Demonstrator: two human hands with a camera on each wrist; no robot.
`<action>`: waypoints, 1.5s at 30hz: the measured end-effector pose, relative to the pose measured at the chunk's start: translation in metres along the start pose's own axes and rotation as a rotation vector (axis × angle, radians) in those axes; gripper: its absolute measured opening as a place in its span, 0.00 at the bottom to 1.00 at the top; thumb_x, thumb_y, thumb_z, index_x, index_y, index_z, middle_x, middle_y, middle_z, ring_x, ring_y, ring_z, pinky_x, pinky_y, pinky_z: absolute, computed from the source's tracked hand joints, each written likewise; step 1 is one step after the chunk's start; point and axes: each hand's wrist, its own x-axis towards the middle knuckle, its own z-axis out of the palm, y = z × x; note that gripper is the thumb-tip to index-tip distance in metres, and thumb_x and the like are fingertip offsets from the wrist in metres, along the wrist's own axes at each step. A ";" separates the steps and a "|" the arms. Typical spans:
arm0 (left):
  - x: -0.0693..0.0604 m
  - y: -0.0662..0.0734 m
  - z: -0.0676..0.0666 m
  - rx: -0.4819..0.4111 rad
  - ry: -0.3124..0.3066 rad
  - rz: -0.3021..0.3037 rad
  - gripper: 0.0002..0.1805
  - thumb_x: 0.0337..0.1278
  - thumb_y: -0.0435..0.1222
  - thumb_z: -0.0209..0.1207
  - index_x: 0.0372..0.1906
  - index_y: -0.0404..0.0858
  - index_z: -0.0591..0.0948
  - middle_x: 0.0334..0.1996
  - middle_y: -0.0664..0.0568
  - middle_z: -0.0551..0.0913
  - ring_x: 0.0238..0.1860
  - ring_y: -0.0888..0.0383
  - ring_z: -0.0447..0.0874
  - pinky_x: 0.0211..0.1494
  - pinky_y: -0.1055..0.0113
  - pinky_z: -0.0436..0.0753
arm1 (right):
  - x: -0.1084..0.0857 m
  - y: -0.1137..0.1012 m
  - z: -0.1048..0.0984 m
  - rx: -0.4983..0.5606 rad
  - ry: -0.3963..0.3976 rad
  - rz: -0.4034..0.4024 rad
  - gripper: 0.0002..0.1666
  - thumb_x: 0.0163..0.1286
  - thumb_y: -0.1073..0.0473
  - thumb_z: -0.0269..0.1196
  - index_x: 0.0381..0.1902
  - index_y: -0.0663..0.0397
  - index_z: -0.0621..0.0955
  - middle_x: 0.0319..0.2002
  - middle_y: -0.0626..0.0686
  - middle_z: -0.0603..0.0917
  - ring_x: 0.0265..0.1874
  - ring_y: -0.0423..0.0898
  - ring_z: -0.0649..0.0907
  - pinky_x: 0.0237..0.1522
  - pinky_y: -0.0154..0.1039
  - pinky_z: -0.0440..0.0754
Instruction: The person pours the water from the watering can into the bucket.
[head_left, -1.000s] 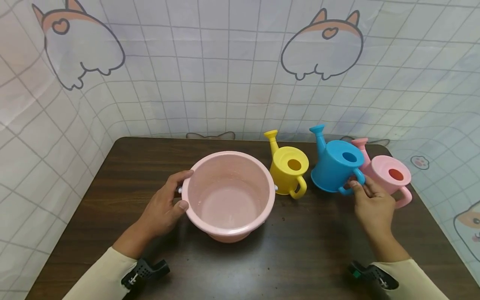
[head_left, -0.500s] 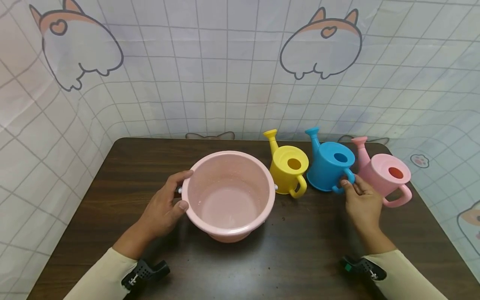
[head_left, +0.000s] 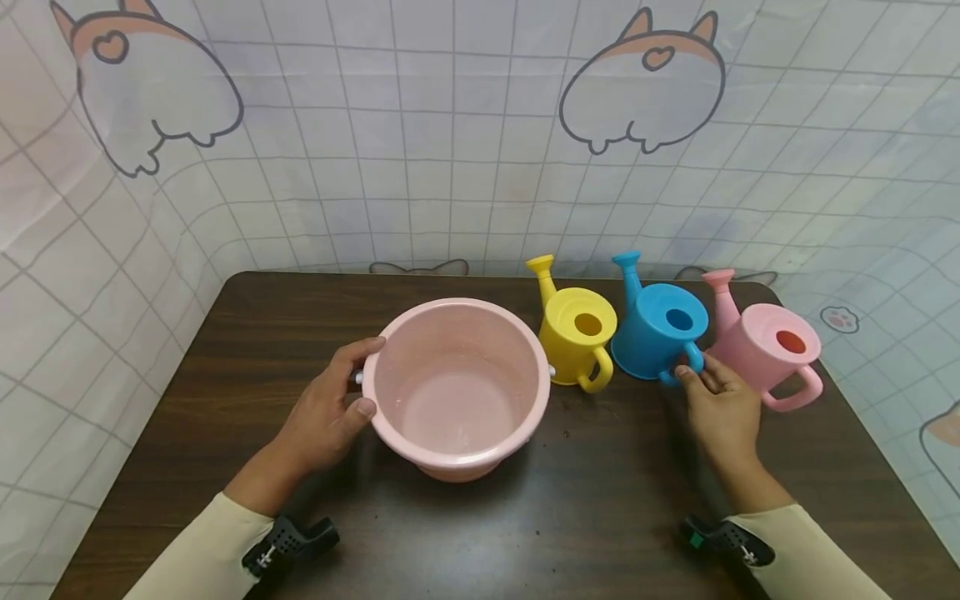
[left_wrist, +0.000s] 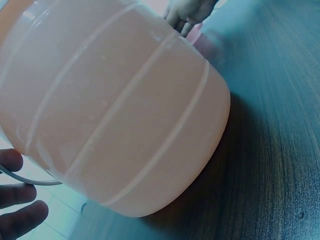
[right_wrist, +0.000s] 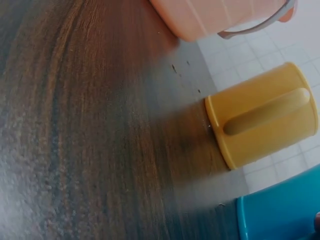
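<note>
Slightly left of centre in the head view stands a pink bucket [head_left: 457,400] with a thin handle. My left hand [head_left: 322,412] holds its left side, with thumb and index finger at the rim. In the left wrist view, fingers [left_wrist: 22,220] show beside the bucket's wall and its handle. My right hand [head_left: 723,412] pinches the handle of a blue watering can [head_left: 648,337], which is upright on the table. Left of it is a yellow watering can [head_left: 558,337]. A pink watering can [head_left: 757,350] stands right of it, partly behind the hand.
The dark wooden table [head_left: 450,550] carries the bucket and the three cans. White checked cloth [head_left: 450,125] with cartoon animals hangs behind the table and along its sides. Each forearm wears a black wrist camera, such as the left one [head_left: 288,546].
The right hand has moved the blue watering can left, closer to the yellow one and away from the pink one. The left hand and the bucket have stayed in place.
</note>
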 end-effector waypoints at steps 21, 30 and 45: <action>0.000 0.002 -0.001 -0.009 -0.007 -0.011 0.38 0.73 0.64 0.43 0.76 0.45 0.62 0.67 0.48 0.73 0.54 0.52 0.81 0.56 0.55 0.84 | 0.002 0.001 -0.080 -0.244 0.495 -0.190 0.30 0.68 0.56 0.63 0.67 0.58 0.76 0.59 0.55 0.74 0.49 0.24 0.61 0.46 0.27 0.63; 0.000 0.002 -0.001 0.007 -0.009 -0.019 0.38 0.73 0.64 0.42 0.76 0.45 0.61 0.67 0.47 0.72 0.55 0.52 0.80 0.56 0.52 0.84 | 0.014 0.027 -0.099 -0.268 0.163 0.100 0.42 0.75 0.49 0.59 0.80 0.52 0.60 0.76 0.58 0.66 0.71 0.59 0.69 0.66 0.49 0.74; -0.001 0.001 -0.001 0.006 -0.007 -0.020 0.39 0.73 0.65 0.42 0.76 0.45 0.61 0.66 0.48 0.72 0.54 0.52 0.80 0.55 0.53 0.84 | 0.028 0.063 -0.106 -0.321 0.033 0.024 0.32 0.80 0.45 0.54 0.72 0.59 0.72 0.64 0.67 0.78 0.51 0.44 0.84 0.31 0.17 0.74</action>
